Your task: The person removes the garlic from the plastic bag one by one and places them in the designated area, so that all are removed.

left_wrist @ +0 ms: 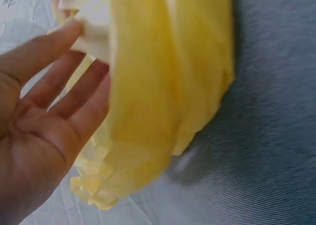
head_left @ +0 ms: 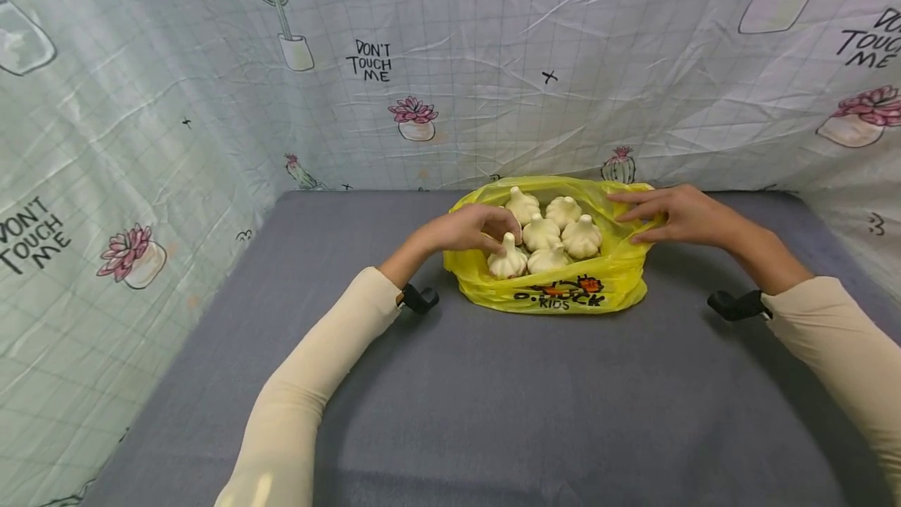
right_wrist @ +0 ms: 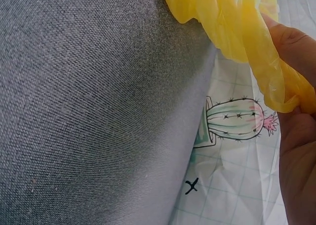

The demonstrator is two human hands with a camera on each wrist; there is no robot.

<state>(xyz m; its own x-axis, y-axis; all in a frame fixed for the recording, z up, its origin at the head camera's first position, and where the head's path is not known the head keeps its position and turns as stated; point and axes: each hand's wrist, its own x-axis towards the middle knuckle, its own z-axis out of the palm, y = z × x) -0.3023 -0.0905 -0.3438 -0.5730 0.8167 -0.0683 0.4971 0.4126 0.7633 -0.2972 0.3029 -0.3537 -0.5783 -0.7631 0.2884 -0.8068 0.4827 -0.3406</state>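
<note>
A yellow plastic bag with printed lettering sits on the grey table, its mouth spread wide. Several whitish garlic bulbs lie inside it. My left hand reaches over the bag's left rim and pinches the front-left garlic bulb near its neck. In the left wrist view the thumb is against that pale bulb, while the bag's side hides part of the fingers. At the opposite side, my right hand holds the bag's rim between thumb and fingers; the right wrist view shows the yellow plastic between them.
The grey cloth-covered table extends in front of the bag and to both sides. Behind it hangs a pale printed curtain with cactus drawings, close to the bag's back. Another stretch of curtain borders the left.
</note>
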